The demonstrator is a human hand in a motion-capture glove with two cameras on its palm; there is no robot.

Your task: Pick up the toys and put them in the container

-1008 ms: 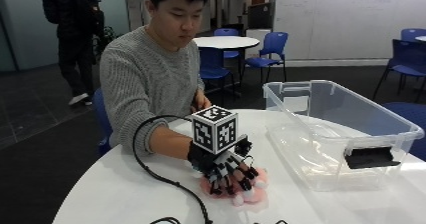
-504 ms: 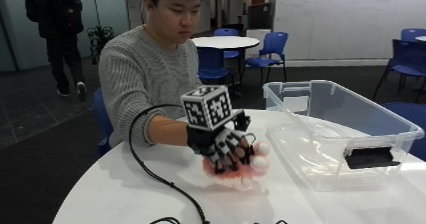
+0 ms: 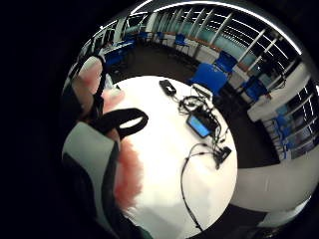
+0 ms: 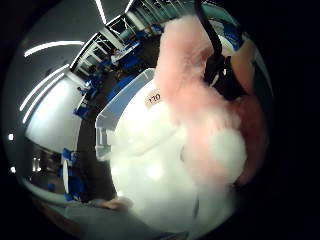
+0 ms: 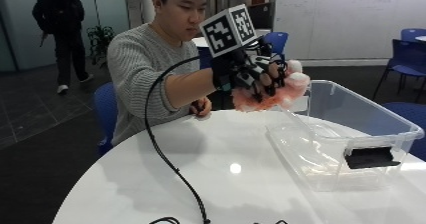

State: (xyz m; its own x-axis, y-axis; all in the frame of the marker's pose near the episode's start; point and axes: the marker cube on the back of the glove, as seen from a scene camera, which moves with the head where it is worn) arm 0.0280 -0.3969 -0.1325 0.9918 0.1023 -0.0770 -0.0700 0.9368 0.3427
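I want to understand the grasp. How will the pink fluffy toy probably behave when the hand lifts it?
The pink fluffy toy probably is soft and squashy: its fur bulges out around the gloved right hand. It seems light, since one raised hand carries it. Likely it will not roll when dropped into the clear container.

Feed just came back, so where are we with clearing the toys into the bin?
Picked up: the gloved right hand holds a pink plush toy in the air, beside the clear container. Nothing is visibly dropped in yet. Left: carry it over the rim and release. No other toys show on the table.
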